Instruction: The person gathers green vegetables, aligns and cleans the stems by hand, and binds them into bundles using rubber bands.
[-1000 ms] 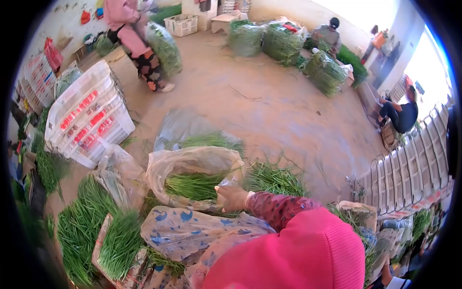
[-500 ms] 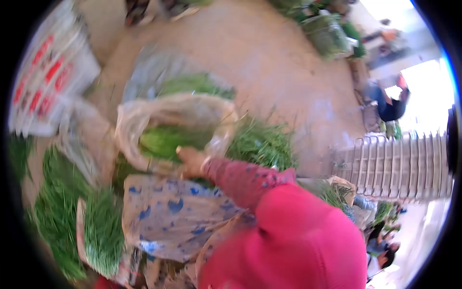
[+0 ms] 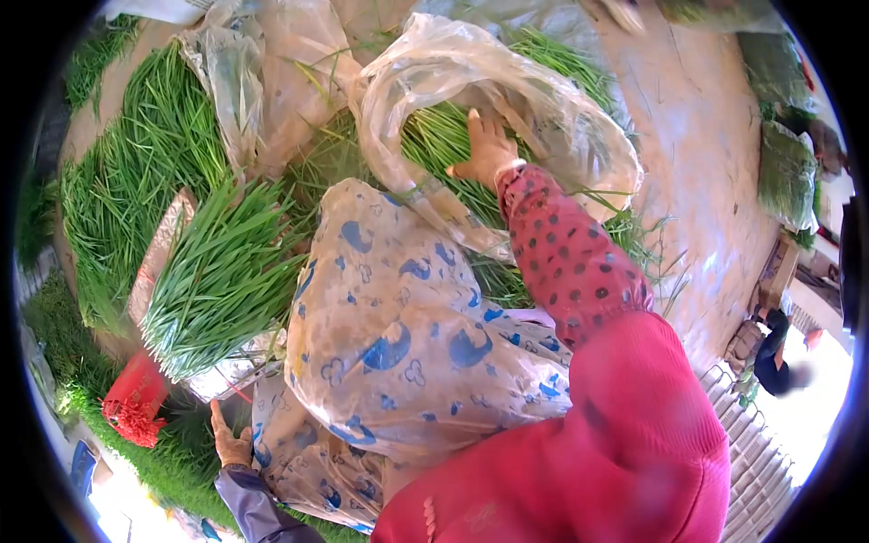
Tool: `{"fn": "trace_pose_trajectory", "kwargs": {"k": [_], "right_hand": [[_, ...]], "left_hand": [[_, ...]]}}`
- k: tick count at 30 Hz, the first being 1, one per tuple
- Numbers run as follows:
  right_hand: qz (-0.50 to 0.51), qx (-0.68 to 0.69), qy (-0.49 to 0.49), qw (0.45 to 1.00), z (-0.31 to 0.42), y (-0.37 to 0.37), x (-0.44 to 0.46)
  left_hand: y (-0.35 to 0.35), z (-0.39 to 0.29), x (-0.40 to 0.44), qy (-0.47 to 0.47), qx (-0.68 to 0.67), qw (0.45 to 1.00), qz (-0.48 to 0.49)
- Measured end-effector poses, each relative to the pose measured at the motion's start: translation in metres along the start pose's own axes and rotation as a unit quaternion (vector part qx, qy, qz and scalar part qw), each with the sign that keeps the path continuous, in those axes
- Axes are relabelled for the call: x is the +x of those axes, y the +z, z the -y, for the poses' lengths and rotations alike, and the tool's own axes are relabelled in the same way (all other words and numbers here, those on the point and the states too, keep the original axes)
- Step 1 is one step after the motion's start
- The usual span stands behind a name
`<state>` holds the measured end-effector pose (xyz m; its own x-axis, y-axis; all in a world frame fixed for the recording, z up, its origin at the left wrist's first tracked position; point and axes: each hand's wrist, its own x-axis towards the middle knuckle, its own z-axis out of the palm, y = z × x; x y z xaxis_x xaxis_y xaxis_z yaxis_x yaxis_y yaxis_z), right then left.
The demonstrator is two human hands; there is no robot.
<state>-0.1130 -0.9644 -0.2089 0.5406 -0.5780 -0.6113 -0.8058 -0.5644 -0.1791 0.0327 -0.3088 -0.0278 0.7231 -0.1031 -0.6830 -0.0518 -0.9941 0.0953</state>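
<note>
In the bag (image 3: 421,56), green stalks (image 3: 434,138) slant down rightward under the widely spread right hand (image 3: 489,152).

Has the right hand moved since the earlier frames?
Yes, inward: against the clear plastic bag, the right hand has gone from the near rim to inside the opening, over the green stalks.
</note>
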Motion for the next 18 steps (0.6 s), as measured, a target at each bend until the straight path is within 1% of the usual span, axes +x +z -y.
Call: {"fn": "trace_pose_trajectory", "kwargs": {"k": [1,2,3,5,8,9,12,13,15,17,18], "right_hand": [[-0.027,-0.032,-0.011,0.999,0.005,-0.003,0.013],[-0.049,-0.060,-0.025,0.997,0.017,-0.001,0.024],[-0.044,-0.063,-0.023,0.997,0.023,-0.004,0.033],[0.007,-0.084,0.003,0.996,0.037,-0.006,0.049],[0.008,-0.070,-0.018,0.997,0.044,0.006,0.076],[0.002,-0.059,-0.043,0.997,0.044,0.007,0.077],[0.032,-0.069,-0.025,0.997,0.052,0.013,0.086],[0.027,-0.068,-0.016,0.997,0.053,0.013,0.088],[0.046,-0.058,-0.017,0.997,0.047,0.019,0.105],[0.057,-0.040,-0.022,0.997,0.044,0.023,0.116],[0.056,-0.039,-0.022,0.997,0.040,0.026,0.115]], "left_hand": [[0.002,-0.003,0.003,0.018,0.000,1.000,0.000],[-0.003,-0.006,0.006,0.012,0.005,1.000,0.004],[-0.001,-0.012,0.010,0.017,-0.004,1.000,0.009],[-0.004,-0.021,0.012,0.027,-0.016,0.999,0.022],[-0.005,-0.034,0.015,0.008,-0.020,0.999,0.034],[-0.003,-0.034,0.016,0.004,-0.018,0.999,0.038],[0.001,-0.030,0.018,0.004,-0.033,0.998,0.045],[0.003,-0.028,0.019,0.002,-0.053,0.997,0.054],[0.007,-0.022,0.021,0.001,-0.073,0.995,0.064],[0.008,-0.016,0.025,0.035,-0.082,0.993,0.076],[0.008,-0.015,0.025,0.035,-0.081,0.993,0.076]]}}
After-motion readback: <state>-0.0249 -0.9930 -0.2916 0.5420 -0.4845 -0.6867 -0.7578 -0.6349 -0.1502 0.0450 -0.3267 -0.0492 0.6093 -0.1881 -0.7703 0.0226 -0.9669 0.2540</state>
